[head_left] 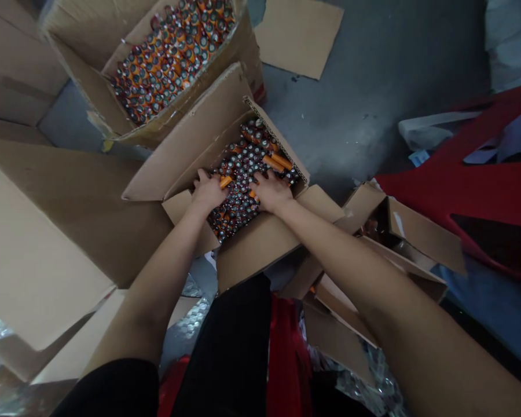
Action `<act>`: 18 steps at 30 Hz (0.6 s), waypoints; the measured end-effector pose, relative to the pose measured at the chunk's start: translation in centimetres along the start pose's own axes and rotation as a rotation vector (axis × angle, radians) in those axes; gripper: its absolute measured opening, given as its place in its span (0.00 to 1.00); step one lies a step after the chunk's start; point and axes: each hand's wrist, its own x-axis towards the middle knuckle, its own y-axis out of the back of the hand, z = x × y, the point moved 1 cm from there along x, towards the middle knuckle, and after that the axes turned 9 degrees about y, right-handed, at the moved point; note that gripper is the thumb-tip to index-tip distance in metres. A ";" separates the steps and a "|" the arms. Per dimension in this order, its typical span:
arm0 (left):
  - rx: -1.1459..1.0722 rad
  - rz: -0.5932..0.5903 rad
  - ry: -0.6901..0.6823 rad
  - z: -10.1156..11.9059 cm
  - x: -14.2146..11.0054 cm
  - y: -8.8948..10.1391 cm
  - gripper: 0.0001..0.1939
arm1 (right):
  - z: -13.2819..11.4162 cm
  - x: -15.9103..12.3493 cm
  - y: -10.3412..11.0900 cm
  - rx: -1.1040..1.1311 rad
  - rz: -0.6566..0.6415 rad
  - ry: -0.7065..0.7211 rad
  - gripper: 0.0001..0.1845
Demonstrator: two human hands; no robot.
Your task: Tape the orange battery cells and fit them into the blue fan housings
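An open cardboard box (pixel 260 243) in front of me is filled with small orange cylinders (pixel 232 202), most standing on end with dark, silver-centred tops. Over the left side of the filling rests my left hand (pixel 209 191), fingers spread, with an orange cylinder lying on its side next to its thumb. My right hand (pixel 271 192) lies on the right side with its fingers apart, and a bit of orange shows by its thumb. Whether either hand grips a piece underneath is hidden. Some orange cylinders (pixel 280 161) lie sideways beyond my right hand.
Behind stands a bigger, worn carton (pixel 238 52) holding many similar cylinders. Another open box (pixel 425 231) is at the right beside red material (pixel 473 185). Tall cardboard (pixel 47 243) rises at the left. A flat cardboard sheet (pixel 301 35) lies on the grey floor (pixel 373 87).
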 end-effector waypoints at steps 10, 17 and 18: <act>-0.098 0.097 -0.098 1.6 -3.2 -0.2 0.19 | 1.6 0.4 1.0 0.161 0.167 -0.163 0.29; -0.067 0.121 -0.023 1.9 -3.4 -1.0 0.24 | 0.8 0.1 0.2 0.049 -0.001 -0.122 0.20; -0.063 0.107 -0.022 1.9 -3.3 -0.9 0.24 | 0.6 0.0 0.3 0.039 -0.003 -0.120 0.20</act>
